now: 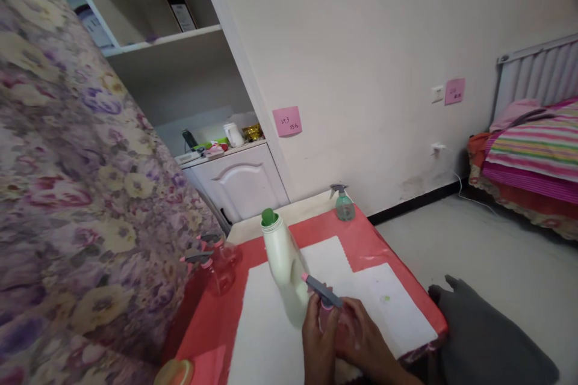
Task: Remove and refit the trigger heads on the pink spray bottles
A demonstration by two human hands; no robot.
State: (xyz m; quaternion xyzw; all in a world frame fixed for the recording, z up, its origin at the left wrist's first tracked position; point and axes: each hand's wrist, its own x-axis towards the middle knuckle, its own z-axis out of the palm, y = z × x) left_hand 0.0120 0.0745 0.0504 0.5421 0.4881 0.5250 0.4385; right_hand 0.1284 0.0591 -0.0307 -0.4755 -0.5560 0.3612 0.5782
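Observation:
Both my hands meet low in the frame over a red table point(383, 246). My left hand point(318, 337) and my right hand point(363, 340) are wrapped round a small pink spray bottle point(327, 307) with a grey trigger head. Just behind it, touching or nearly touching my left fingers, stands a tall white bottle point(284, 271) with a green cap. White paper sheets point(271, 337) lie under both bottles.
A green spray bottle point(344, 203) stands at the table's far corner. Two pink spray bottles point(217, 261) sit at the left edge by a floral curtain point(67, 192). A white cupboard point(239, 180), a grey cloth point(487, 343) and a striped bed point(533, 156) surround the table.

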